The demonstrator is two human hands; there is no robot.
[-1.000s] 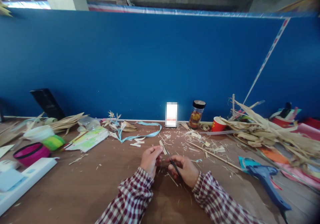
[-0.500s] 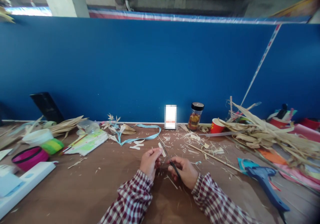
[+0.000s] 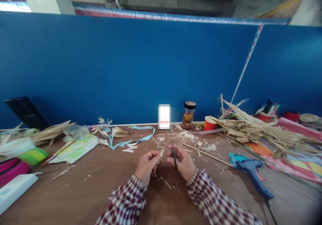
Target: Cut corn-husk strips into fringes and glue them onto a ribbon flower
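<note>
My left hand (image 3: pixel 149 166) pinches a small pale strip (image 3: pixel 161 152), which looks like dried husk, its tip poking up past the fingers. Black-handled scissors (image 3: pixel 174 156) are in my right hand (image 3: pixel 184 163), the thin blades pointing up and away from me. A small gap lies between the blades and the strip. Beneath and beyond both hands, pale shavings (image 3: pixel 186 136) and thin slivers are scattered over the brown table (image 3: pixel 95 191). Several cut white pieces (image 3: pixel 130 147) lie to the left, near a light blue ribbon (image 3: pixel 147 137).
A blue glue gun (image 3: pixel 254 176) and a heap of dried husks (image 3: pixel 256 127) lie on the right. At the back stand a black-lidded jar (image 3: pixel 189 116) and a red paper cup (image 3: pixel 208 123). A white power strip (image 3: pixel 18 189) and a magenta container (image 3: pixel 13 171) sit at left.
The view has swung slightly right. The scissors have turned more upright and moved away from the strip, which now tilts the other way in my left hand.
</note>
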